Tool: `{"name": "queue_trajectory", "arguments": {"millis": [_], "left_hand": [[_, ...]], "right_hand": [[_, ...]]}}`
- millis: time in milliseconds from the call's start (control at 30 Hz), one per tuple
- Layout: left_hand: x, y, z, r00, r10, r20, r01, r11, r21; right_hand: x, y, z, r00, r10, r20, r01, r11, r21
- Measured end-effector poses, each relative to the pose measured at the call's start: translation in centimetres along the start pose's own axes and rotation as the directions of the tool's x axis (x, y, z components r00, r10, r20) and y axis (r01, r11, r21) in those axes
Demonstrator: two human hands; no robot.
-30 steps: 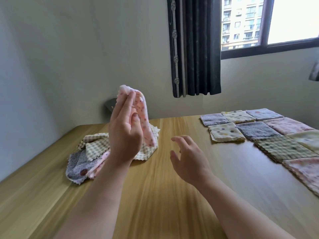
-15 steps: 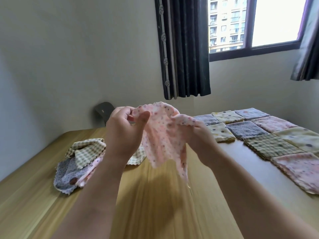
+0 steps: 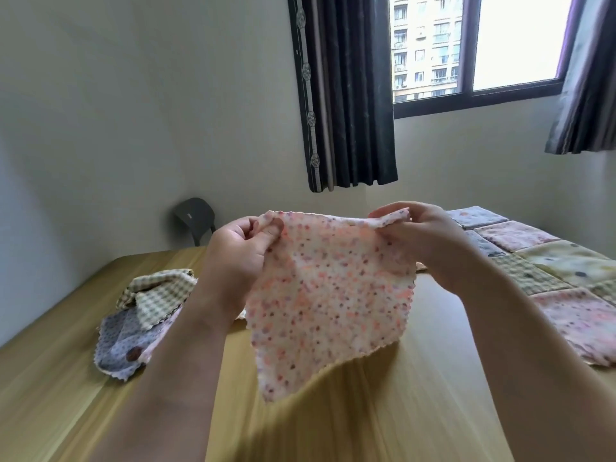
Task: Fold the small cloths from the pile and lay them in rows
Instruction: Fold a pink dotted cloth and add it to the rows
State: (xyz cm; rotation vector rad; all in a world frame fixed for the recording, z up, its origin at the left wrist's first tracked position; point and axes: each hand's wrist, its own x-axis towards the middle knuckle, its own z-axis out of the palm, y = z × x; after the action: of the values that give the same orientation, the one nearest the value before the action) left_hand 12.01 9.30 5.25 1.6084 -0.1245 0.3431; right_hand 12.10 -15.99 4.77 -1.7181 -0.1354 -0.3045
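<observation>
Opened out since half a second ago, from a crumpled bunch into a flat hanging sheet: small square pink cloth [image 3: 330,295] of fleecy fabric, speckled orange and purple, with a scalloped edge. Hangs in the air above the pale wooden table [image 3: 366,421], touching nothing but fingers. Pinched at its top left corner by the left hand [image 3: 240,251], thumb against curled fingers. Pinched the same way at its top right corner by the right hand [image 3: 430,238]. Both held at about one height and drawn further apart than a moment earlier. Not yet folded.

On the table to the left, behind the left forearm: loose pile of unfolded cloths [image 3: 150,295], beige check lying over grey spotted and pink, seemingly only a few left. To the right, well apart from the pile: rows of folded square cloths [image 3: 546,261] in grey, pink, cream spotted and check, laid edge to edge. Partly hidden by the right arm and cut off at the frame edge, so no full count.

Judging from this, well past halfway: most cloths folded and placed, one in hand to fold and lay down, then the few in the pile.

Further back: dark grey plastic chair back [image 3: 195,218] against a plain wall, dark curtain [image 3: 346,95], window [image 3: 466,45] with apartment blocks outside.
</observation>
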Motion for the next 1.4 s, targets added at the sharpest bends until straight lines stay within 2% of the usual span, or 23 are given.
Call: {"name": "queue_trajectory", "arguments": {"millis": [67,133,200,333,433,500,567,633,733,767,833,900,933,1000,1067,1167,1233,1300,1400], "left_hand": [[-0.1,0.5,-0.2,0.995,-0.083,0.059,0.090,0.988,-0.126],[-0.1,0.9,-0.5,0.982,-0.137,0.128,0.158,0.973,-0.171],[-0.2,1.1,-0.7,0.962,-0.176,0.207,0.215,0.959,-0.187],[0.2,0.5,-1.2,0.929,-0.237,0.283,0.286,0.947,-0.148],[0.4,0.0,-1.6,0.917,-0.293,0.270,0.334,0.935,-0.119],[0.7,-0.8,-1.8,0.958,-0.246,0.147,0.244,0.969,0.032],[1.2,-1.7,-1.9,0.997,-0.075,-0.004,0.073,0.947,0.312],[1.2,-2.0,-1.7,0.993,0.072,-0.095,-0.026,0.911,0.413],[1.1,-1.8,-1.5,0.962,0.219,-0.165,-0.143,0.914,0.379],[1.1,-1.6,-1.4,0.955,0.245,-0.168,-0.175,0.922,0.345],[1.1,-1.3,-1.3,0.959,0.232,-0.160,-0.201,0.961,0.190],[1.1,-1.3,-1.4,0.974,0.194,-0.118,-0.193,0.981,0.022],[1.1,-1.4,-1.5,0.978,0.188,-0.086,-0.190,0.982,-0.008],[1.0,-1.7,-1.7,0.983,0.182,-0.006,-0.182,0.983,0.028],[0.9,-1.9,-2.1,0.984,0.146,0.102,-0.159,0.977,0.139],[1.2,-2.0,-2.9,0.966,-0.042,0.254,-0.081,0.888,0.454],[1.4,-2.2,-3.3,0.931,-0.181,0.316,-0.052,0.792,0.608],[1.3,-2.4,-3.2,0.883,-0.285,0.373,-0.061,0.718,0.693],[0.8,-2.6,-2.8,0.809,-0.397,0.433,-0.097,0.636,0.765]], "right_hand": [[-0.4,-0.3,-0.4,0.994,0.018,0.107,-0.027,0.996,0.086],[-0.7,-0.5,-0.8,0.972,0.056,0.228,-0.107,0.970,0.217],[-0.8,-0.8,-1.0,0.955,0.071,0.289,-0.151,0.953,0.262],[-0.5,-0.5,-1.4,0.955,0.101,0.280,-0.175,0.952,0.253],[-0.2,0.1,-2.1,0.965,0.159,0.207,-0.191,0.971,0.144],[-0.2,0.4,-2.3,0.970,0.176,0.168,-0.181,0.983,0.015],[-0.2,0.7,-2.5,0.984,0.143,0.107,-0.129,0.983,-0.129],[-0.1,0.7,-2.3,0.996,0.077,0.036,-0.071,0.986,-0.151],[0.2,0.5,-1.7,1.000,-0.021,0.005,0.020,0.990,0.140],[0.3,0.6,-1.7,0.996,-0.088,-0.007,0.087,0.981,0.174],[0.5,0.7,-1.8,0.976,-0.216,-0.034,0.219,0.969,0.117],[0.5,0.9,-2.1,0.967,-0.250,-0.046,0.252,0.966,0.056],[0.5,1.1,-2.2,0.968,-0.246,-0.048,0.247,0.969,0.021],[0.4,1.4,-2.3,0.976,-0.215,-0.029,0.212,0.974,-0.075],[0.5,1.6,-2.3,0.988,-0.149,0.025,0.152,0.973,-0.176],[0.4,1.9,-2.4,0.990,0.038,0.139,0.017,0.926,-0.376],[0.3,2.2,-2.5,0.957,0.189,0.219,-0.046,0.847,-0.530],[-0.1,2.3,-2.4,0.897,0.344,0.277,-0.076,0.737,-0.671],[-0.3,2.7,-2.2,0.815,0.490,0.309,-0.110,0.655,-0.747]]}}
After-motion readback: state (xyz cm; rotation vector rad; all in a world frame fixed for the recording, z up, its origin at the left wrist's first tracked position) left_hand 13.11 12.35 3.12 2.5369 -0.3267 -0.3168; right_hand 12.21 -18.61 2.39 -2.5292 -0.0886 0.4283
